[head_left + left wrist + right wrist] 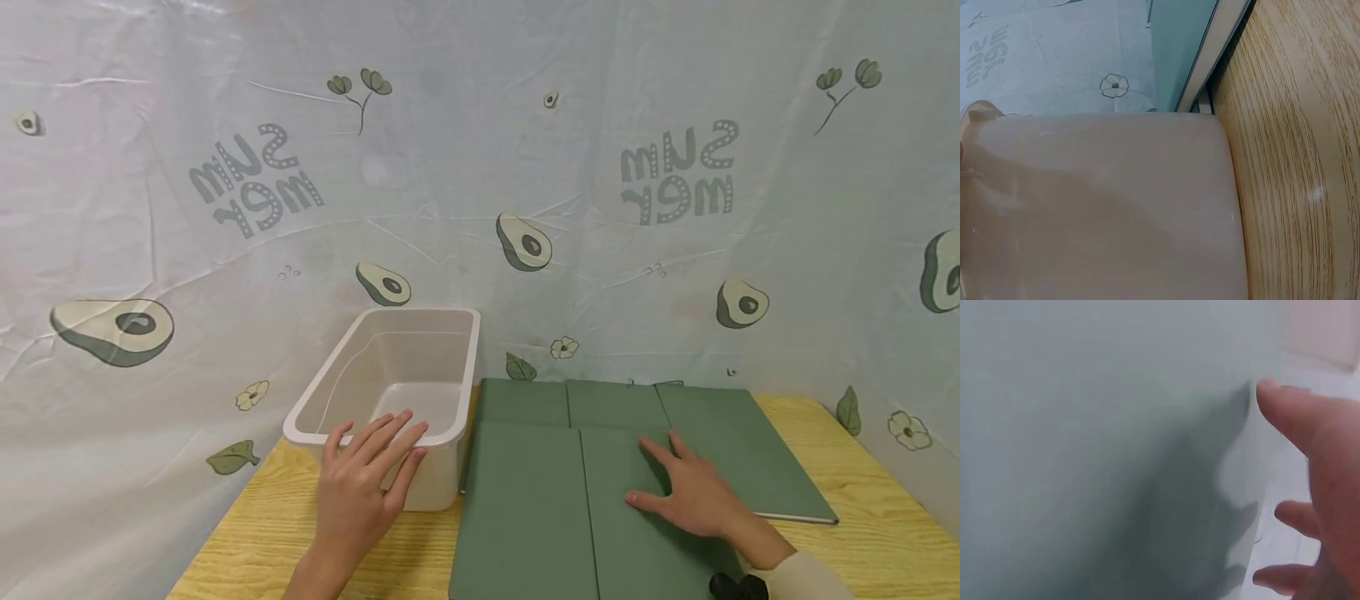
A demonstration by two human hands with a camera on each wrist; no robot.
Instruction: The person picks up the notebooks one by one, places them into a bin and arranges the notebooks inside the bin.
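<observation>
A pale beige plastic bin [438,471] stands on the wooden table, its inside bare. My left hand [356,487] rests at the bin's near rim with fingers stretched over the edge. In the left wrist view the bin's side wall [1110,206] fills most of the frame. Several flat green hardcover books [525,508] lie side by side to the right of the bin, some overlapping others. Over the middle near book [626,550] my right hand [697,496] is spread, thumb and fingers apart, casting a shadow on the green cover [1085,425] in the right wrist view.
Wood-grain table [877,475] shows to the right of the books and in front of the bin. A whitish curtain [450,167] printed with avocados, flowers and lettering hangs behind the table and around its sides. One book's pale page edge [1213,50] stands close to the bin.
</observation>
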